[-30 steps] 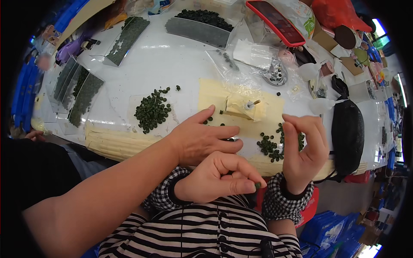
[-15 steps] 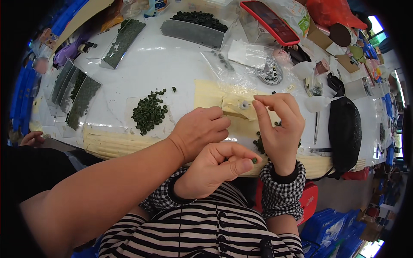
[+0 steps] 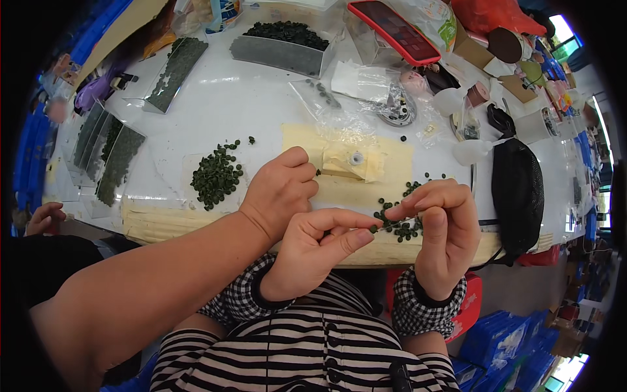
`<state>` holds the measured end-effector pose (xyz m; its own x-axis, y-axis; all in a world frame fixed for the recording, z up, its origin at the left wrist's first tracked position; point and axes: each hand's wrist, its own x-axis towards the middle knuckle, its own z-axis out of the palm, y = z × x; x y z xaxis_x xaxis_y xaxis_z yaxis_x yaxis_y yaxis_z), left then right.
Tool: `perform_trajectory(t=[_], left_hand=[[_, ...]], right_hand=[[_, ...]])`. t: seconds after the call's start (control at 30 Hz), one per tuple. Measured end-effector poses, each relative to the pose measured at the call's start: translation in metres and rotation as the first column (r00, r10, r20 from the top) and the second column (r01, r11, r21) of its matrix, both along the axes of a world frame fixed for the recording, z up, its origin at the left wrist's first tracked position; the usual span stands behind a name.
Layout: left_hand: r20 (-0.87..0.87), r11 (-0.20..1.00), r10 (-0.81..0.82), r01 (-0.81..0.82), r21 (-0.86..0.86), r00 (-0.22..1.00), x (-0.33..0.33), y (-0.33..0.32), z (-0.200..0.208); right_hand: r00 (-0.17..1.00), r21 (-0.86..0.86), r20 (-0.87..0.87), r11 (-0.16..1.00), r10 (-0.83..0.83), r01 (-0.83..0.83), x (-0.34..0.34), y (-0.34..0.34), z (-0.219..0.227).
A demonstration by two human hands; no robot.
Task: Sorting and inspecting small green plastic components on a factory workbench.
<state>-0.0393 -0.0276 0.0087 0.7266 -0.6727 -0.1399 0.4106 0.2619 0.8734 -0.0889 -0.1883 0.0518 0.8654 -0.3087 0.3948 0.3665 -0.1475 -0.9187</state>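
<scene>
My left hand (image 3: 317,251) pinches a small dark green disc-like piece (image 3: 373,228) between thumb and index fingertip. My right hand (image 3: 447,225) is closed around a thin needle-like rod (image 3: 401,224); its tip reaches the green piece, and whether it is stuck in cannot be told. Beyond my hands stands a small block wrapped in yellow tape (image 3: 349,163) with a little pale round cup (image 3: 356,158) on top. Loose green pieces (image 3: 408,230) lie on the table behind my right fingers. A co-worker's hand (image 3: 281,189) rests close above my left hand, a green piece by its fingers.
A pile of green pieces (image 3: 219,173) lies left of the co-worker's hand. Clear trays of pieces (image 3: 281,49) stand at the back and left. A red-cased phone (image 3: 398,32), a plastic bag (image 3: 326,108) and a black mesh pouch (image 3: 517,196) occupy the back and right.
My right hand has come down and nearer from the taped block, bringing the thin rod to the green piece in my left hand. The co-worker's hand has shifted slightly left.
</scene>
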Motion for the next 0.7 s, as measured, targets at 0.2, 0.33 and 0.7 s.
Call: perform_trajectory(t=[0.2, 0.33, 0.7], left_hand=[[-0.009, 0.995, 0.051, -0.051, -0.088, 0.999, -0.0007, 0.0007, 0.0024], [0.025, 0.991, 0.026, -0.022, -0.131, 0.999, -0.0001, 0.0043, -0.0019], [-0.017, 0.996, 0.045, -0.046, -0.082, 0.999, 0.0018, 0.0048, -0.0038]], right_hand=[[0.999, 0.021, -0.023, 0.999, 0.048, -0.047, 0.0007, -0.0005, -0.0029], [0.998, 0.005, -0.025, 0.999, 0.054, -0.054, 0.0012, -0.0002, -0.0025], [0.999, -0.013, -0.036, 0.999, 0.036, -0.036, 0.0033, 0.003, -0.0018]])
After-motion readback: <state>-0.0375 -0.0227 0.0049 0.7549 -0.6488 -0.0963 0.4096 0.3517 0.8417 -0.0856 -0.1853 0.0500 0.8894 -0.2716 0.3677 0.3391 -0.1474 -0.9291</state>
